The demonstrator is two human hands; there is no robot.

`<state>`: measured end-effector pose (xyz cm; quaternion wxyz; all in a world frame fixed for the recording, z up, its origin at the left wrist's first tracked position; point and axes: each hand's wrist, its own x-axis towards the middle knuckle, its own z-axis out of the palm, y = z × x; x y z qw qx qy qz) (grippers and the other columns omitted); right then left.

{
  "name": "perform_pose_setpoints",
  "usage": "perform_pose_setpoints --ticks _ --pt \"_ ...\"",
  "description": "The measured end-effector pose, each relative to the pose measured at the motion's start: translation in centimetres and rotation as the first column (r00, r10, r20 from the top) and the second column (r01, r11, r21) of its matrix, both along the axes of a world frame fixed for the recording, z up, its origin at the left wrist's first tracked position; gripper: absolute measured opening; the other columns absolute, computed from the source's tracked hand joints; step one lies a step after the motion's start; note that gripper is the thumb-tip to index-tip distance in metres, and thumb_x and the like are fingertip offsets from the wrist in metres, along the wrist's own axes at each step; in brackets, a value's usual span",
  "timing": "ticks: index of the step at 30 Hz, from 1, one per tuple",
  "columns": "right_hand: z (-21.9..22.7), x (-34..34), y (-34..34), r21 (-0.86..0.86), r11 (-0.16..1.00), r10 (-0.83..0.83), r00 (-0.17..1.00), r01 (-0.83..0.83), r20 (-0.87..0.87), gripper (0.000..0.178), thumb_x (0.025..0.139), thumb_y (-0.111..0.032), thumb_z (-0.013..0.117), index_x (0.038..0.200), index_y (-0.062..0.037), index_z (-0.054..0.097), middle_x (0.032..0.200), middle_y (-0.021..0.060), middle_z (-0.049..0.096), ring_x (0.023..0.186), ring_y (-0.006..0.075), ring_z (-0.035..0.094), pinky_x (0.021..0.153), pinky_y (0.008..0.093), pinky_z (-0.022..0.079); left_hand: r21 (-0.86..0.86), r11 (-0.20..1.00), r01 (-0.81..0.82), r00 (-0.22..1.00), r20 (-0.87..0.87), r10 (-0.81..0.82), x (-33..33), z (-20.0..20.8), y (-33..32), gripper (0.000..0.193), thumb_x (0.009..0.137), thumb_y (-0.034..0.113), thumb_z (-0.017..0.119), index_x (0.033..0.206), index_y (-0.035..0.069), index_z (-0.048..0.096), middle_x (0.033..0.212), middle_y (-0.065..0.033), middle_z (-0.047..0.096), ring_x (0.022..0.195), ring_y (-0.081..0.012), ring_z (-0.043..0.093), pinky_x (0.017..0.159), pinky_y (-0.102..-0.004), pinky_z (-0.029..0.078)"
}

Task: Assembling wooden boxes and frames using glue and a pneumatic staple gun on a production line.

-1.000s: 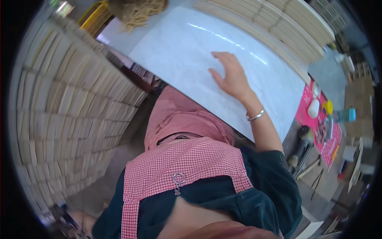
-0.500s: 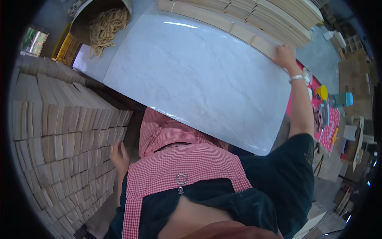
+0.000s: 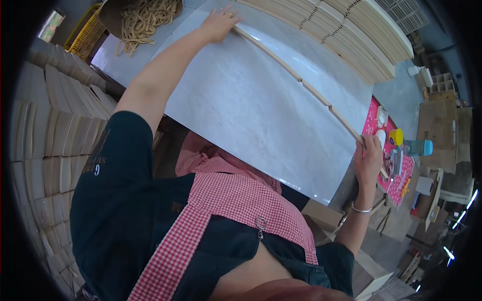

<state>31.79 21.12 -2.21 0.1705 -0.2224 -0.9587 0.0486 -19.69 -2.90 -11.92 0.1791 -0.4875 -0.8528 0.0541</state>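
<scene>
**Both hands on a wooden strip**

The left hand (image 3: pixel 219 22), fingers spread, presses one end of a long wooden strip (image 3: pixel 301 83) lying on the white table (image 3: pixel 251 110). The right hand (image 3: pixel 369 159) grips the other end beside a pink mat (image 3: pixel 374 118).

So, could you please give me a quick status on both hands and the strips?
Left hand on far end of wooden strips. Right hand gripping near end. Strips lie along marble slab edge. Nothing in the way.
</scene>
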Motion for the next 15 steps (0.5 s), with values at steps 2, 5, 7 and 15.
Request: perform_pose_setpoints --ticks 2,5,7,15 --pt "-0.7 0.3 -0.1 0.011 1.000 -0.028 1.000 0.028 -0.013 0.013 0.090 -0.004 0.064 0.103 -0.0033 0.065 0.094 0.0112 0.063 0.080 0.0318 0.063 0.072 0.0398 0.051 -0.095 0.995 -0.025 0.991 0.126 0.037 -0.8 -0.4 0.1 0.054 0.082 -0.003 0.062 0.131 0.019 0.062 0.141 -0.0013 0.059 0.136 -0.0276 0.050 0.114 -0.0439 0.039" --pt "-2.6 0.7 0.1 0.026 0.997 -0.077 0.997 0.077 -0.024 0.013 0.090 -0.004 0.063 0.103 -0.0036 0.064 0.094 0.0120 0.064 0.079 0.0322 0.063 0.071 0.0398 0.051 -0.320 0.946 -0.056 0.985 0.135 0.104 1.0 3.7 -0.7 0.019 0.088 0.005 0.059 0.099 0.013 0.071 0.119 -0.0043 0.068 0.116 -0.0297 0.060 0.103 -0.0472 0.044" --pt "-4.9 -0.6 1.0 0.057 0.984 -0.171 0.985 0.170 0.025 0.010 0.092 -0.009 0.062 0.101 -0.0055 0.061 0.092 0.0133 0.067 0.078 0.0347 0.066 0.069 0.0414 0.052 -0.323 0.946 0.000 0.987 0.154 0.053 0.8 3.6 -2.7 0.014 0.089 0.008 0.058 0.092 0.010 0.072 0.113 -0.0061 0.070 0.107 -0.0310 0.064 0.097 -0.0469 0.047" --pt "-8.2 -8.5 0.7 0.078 0.954 -0.300 0.900 0.290 0.316 0.023 0.091 -0.019 0.057 0.109 -0.0056 0.062 0.086 0.0184 0.073 0.079 0.0418 0.069 0.067 0.0494 0.053 -0.192 0.981 0.023 0.876 0.476 0.073 5.3 2.1 -8.6 0.024 0.086 0.011 0.056 0.105 0.004 0.068 0.107 -0.0152 0.072 0.089 -0.0387 0.066 0.078 -0.0456 0.052"
